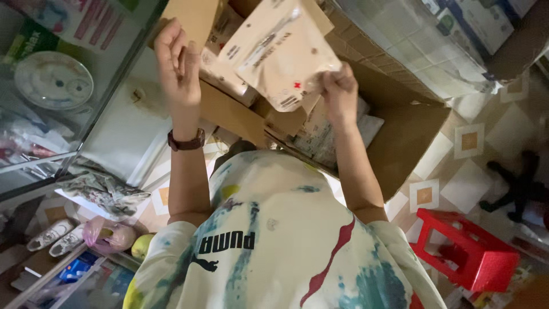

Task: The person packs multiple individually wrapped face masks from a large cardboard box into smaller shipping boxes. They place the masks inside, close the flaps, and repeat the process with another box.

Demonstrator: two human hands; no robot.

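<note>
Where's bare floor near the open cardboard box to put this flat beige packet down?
Bare patterned tile floor shows between the brown cardboard box and the red plastic stool. Inside the box is crowded with packets. The left side is cluttered: white shoes, a pink bag.

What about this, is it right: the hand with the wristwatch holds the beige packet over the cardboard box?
No. In the head view the bare-wristed right hand holds the beige packet over the cardboard box; the left hand with the wristwatch is open, off the packet.
</note>
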